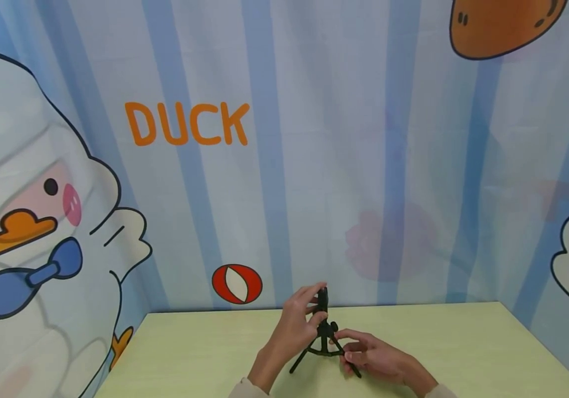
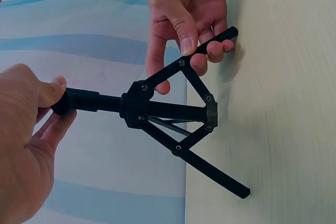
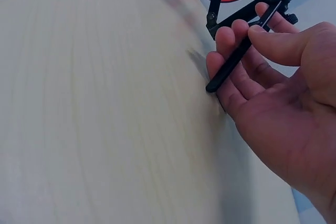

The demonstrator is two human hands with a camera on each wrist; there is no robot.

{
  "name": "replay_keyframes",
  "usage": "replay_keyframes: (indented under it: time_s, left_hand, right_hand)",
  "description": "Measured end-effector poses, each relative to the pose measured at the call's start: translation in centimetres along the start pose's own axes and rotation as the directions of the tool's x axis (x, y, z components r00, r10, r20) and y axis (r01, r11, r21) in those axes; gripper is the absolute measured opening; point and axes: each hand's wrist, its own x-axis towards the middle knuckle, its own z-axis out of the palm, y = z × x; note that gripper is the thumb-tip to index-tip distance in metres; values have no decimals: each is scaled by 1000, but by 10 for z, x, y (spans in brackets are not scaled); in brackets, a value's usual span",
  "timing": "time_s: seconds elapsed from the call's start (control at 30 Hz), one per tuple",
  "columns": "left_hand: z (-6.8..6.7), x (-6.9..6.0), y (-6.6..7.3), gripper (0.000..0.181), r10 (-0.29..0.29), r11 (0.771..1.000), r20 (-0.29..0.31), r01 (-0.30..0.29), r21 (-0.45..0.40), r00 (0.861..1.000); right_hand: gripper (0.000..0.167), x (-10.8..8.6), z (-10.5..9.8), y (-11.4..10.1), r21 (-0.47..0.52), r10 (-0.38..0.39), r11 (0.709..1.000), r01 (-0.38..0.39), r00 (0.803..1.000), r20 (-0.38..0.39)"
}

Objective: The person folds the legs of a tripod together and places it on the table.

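The black tripod (image 2: 173, 110) is before the middle of the far edge of the desk (image 1: 189, 351), its column (image 1: 324, 342) upright and legs (image 2: 216, 174) spread; whether the feet touch, I cannot tell. The left hand (image 1: 293, 320) is nearer to its top and pinches this end. Lower, toward the desk's right edge, the right hand (image 1: 381, 358) holds one slanting leg (image 3: 227, 68) between thumb and fingers.

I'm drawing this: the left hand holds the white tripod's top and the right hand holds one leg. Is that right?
The colour is wrong: the head view shows the tripod is black. The left hand holds its top, and the right hand holds one leg.
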Motion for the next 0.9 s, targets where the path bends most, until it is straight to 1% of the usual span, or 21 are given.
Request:
replay_keyframes:
  time_s: [0.1,0.23,0.4,0.47,0.53,0.7,0.8,0.9]
  left_hand:
    - [-1,0,0,61,-2,1000,-1,2,-2,1000]
    - [-2,-1,-1,61,-3,1000,-1,3,0,1000]
    - [-3,-1,-2,60,-3,1000,6,3,3,1000]
    - [-3,-1,-2,60,-4,1000,6,4,8,1000]
    - [-4,-2,-2,60,-6,1000,5,6,9,1000]
    - [-5,-2,-1,61,-8,1000,8,8,2,1000]
    - [-5,-1,-1,61,-1,1000,8,1,6,1000]
    - [-5,0,0,62,0,1000,7,0,10,1000]
  right_hand:
    - [41,0,1,-3,-77,-5,997,5,1000,-10]
    - [41,-1,1,-6,-181,-4,984,1,1000,-17]
    - [44,-1,2,-8,-198,16,980,-22,999,-30]
    - [45,0,1,-7,-209,7,978,-14,999,-32]
    - [44,2,1,-6,-227,-15,974,8,1000,-27]
    - [42,4,4,-2,-300,-118,948,105,993,-24]
    - [43,5,7,0,-349,-174,926,146,983,-51]
    - [46,7,10,3,-388,-216,907,166,972,-88]
